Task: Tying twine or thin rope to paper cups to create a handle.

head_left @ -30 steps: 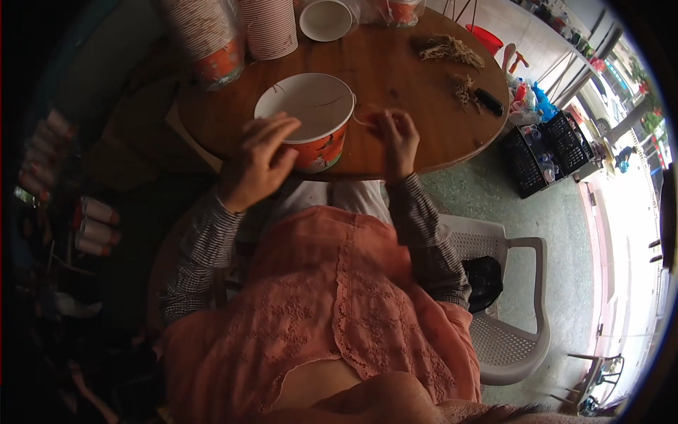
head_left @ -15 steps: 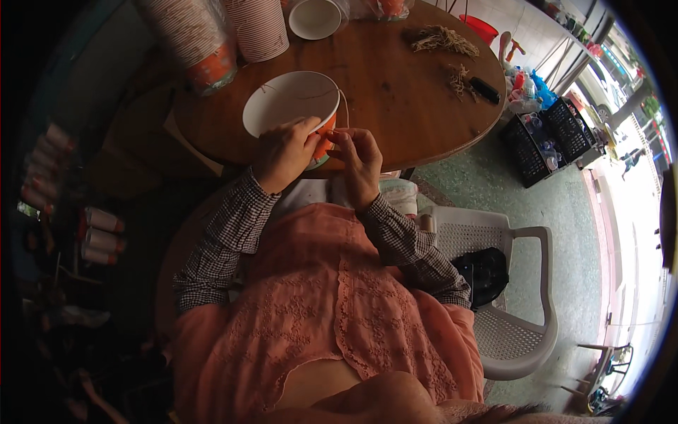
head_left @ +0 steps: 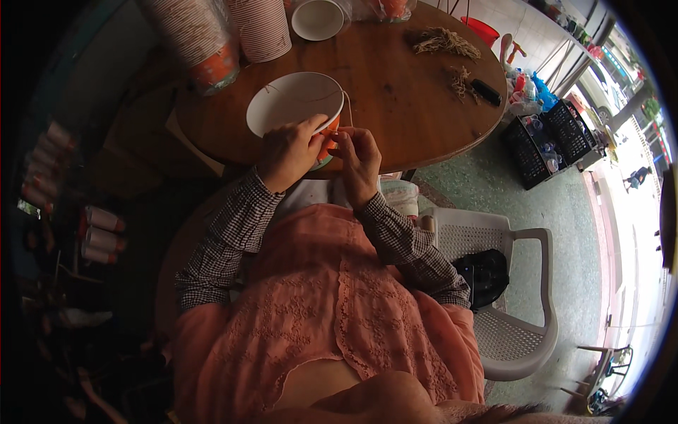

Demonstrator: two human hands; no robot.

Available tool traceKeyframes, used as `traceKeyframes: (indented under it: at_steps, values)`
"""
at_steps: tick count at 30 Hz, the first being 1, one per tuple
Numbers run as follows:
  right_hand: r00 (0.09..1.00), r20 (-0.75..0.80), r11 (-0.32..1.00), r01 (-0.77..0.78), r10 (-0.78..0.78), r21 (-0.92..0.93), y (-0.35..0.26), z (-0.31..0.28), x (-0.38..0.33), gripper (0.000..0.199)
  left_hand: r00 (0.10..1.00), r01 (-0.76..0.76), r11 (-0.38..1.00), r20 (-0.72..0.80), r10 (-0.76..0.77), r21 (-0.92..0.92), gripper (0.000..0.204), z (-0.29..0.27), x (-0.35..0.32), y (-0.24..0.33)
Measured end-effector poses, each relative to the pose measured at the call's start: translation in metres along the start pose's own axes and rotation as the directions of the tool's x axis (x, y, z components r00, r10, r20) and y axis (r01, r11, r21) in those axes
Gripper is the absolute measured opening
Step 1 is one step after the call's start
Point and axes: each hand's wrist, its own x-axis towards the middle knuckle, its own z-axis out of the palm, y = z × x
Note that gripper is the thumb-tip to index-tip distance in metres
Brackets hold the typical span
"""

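A paper bucket (head_left: 293, 102), white inside and orange outside, leans tilted at the near edge of the wooden table, its mouth facing up. My left hand (head_left: 288, 153) is closed on its near rim, thumb along the edge. Thin twine (head_left: 349, 112) loops out past the bucket's right rim, and a fine strand lies across the inside. Beside the orange wall, my right hand (head_left: 361, 157) pinches with thumb and forefinger at the twine's lower end; the exact spot between the fingertips is too small to make out.
Stacked paper buckets (head_left: 260, 32) and a wrapped stack (head_left: 201, 46) stand at the back left, near a white bowl (head_left: 318, 20). Twine bundles (head_left: 446, 42) and a black object (head_left: 486, 92) lie at right. A grey chair (head_left: 512, 339) holds a black bag (head_left: 483, 275); a black crate (head_left: 533, 152) stands beyond.
Both hands keep nearly the same grip at the bucket. The bucket has shifted very slightly to the right in view, and the left thumb has moved a little along the rim.
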Motion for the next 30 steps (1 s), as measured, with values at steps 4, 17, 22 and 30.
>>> traceKeyframes:
  at_steps: [4,17,22,30]
  values:
    - [1.0,0.002,1.0,-0.008,0.008,-0.007,0.002,0.001,0.001,0.016,1.0,-0.021,1.0,-0.017,0.021,0.003,0.026,-0.003,0.002,0.005]
    - [0.991,0.034,0.962,0.135,-0.131,-0.236,-0.002,0.0,0.003,0.01,0.999,-0.011,0.991,-0.042,0.016,0.133,0.009,0.003,0.01,0.008]
    - [0.996,0.044,0.986,0.083,-0.077,-0.148,0.005,-0.002,0.004,0.01,0.986,-0.078,0.986,-0.134,0.098,0.145,0.007,0.009,0.004,0.005]
    - [0.996,0.085,0.995,0.042,-0.033,-0.095,-0.005,0.005,0.006,0.015,0.992,-0.127,0.991,0.003,0.128,-0.05,0.024,-0.007,0.0,-0.003]
